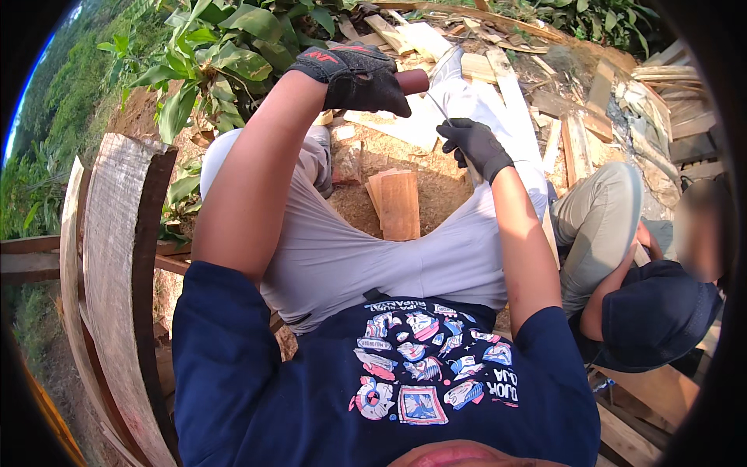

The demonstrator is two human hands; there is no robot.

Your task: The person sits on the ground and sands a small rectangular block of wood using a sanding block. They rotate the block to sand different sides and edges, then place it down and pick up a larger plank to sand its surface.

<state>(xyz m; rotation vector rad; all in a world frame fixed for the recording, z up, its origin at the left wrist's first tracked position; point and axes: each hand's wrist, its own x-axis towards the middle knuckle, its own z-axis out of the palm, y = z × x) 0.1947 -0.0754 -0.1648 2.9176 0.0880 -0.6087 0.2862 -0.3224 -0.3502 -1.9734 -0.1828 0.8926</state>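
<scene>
My left hand (pixel 354 78), in a black glove with red marks, is closed round a brown cylindrical handle (pixel 413 81) that juts out to the right. A thin metal strip or blade (pixel 439 107) slants from near the handle's end down to my right hand (pixel 478 147). That hand, also black-gloved, has its fingers closed on the strip above my right thigh. Whether strip and handle are one tool is unclear. Between my legs, below both hands, lie some flat wood pieces (pixel 399 204) on sawdust-covered ground.
Curved rough planks (pixel 124 265) stand close by my left arm. Leafy plants (pixel 233 54) grow at the far left. Offcuts and boards (pixel 498 66) litter the ground ahead and right. Another person (pixel 650 303) in a dark top crouches close on my right.
</scene>
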